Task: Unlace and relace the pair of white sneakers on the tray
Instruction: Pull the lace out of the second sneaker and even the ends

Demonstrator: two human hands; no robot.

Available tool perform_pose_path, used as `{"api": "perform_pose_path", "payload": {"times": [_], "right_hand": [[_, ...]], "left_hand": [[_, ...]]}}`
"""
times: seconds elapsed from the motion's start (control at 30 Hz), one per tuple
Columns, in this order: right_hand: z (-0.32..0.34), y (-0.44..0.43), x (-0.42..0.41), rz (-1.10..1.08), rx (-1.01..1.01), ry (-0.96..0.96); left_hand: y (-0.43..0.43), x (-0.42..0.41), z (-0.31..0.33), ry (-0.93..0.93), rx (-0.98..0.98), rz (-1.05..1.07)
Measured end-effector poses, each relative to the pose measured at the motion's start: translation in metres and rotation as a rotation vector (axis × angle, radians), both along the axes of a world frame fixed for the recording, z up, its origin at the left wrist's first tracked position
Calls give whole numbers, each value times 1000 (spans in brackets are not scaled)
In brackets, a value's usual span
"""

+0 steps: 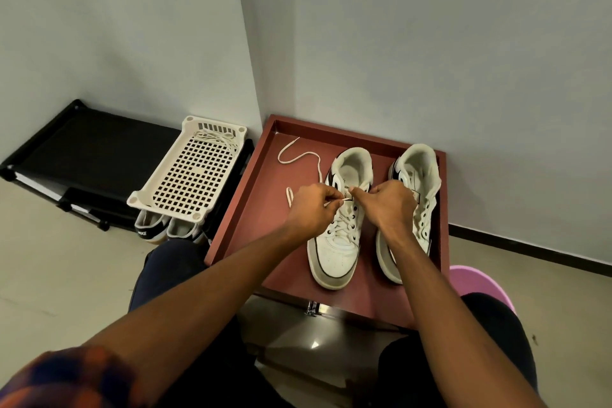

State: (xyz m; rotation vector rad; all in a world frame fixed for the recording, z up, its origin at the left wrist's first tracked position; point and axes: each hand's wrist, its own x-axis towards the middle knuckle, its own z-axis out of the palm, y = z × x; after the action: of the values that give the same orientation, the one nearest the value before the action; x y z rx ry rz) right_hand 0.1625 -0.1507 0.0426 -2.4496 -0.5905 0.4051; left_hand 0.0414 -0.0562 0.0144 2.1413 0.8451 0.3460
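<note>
pinching the white lace (pixel 299 154) in the left hand (pixel 309 209), nipping it too in the right hand (pixel 390 205), over the top eyelets of the half-laced sneaker (pixel 334 252), unlaced sneaker (pixel 422 172) just beside, both on the red tray (pixel 251 209)

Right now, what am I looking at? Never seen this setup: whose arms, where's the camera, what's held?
No machine: a person's bare arms, filmed by one camera on their head, looking down. A red tray holds two white sneakers. The left hand pinches the tip of the lace at the partly laced sneaker; the right hand seems to pinch that sneaker's eyelet edge. The other sneaker shows empty eyelets. A white basket sits left of the tray.
</note>
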Motion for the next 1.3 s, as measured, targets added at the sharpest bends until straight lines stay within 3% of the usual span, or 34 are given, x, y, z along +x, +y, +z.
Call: {"api": "perform_pose_path", "payload": {"times": [0.2, 0.4, 0.7, 0.97, 1.3], "right_hand": [[-6, 3, 15, 7, -14, 66], [-12, -1, 24, -15, 95, 319], [-12, -1, 23, -24, 114, 311], [-13, -1, 25, -10, 124, 317], [-15, -5, 31, -110, 238, 551]], "left_hand": [[1, 9, -2, 121, 197, -181], [1, 14, -4, 144, 267, -258], [3, 21, 0, 202, 363, -350], [3, 26, 4, 237, 309, -303], [5, 25, 3, 199, 276, -330]]}}
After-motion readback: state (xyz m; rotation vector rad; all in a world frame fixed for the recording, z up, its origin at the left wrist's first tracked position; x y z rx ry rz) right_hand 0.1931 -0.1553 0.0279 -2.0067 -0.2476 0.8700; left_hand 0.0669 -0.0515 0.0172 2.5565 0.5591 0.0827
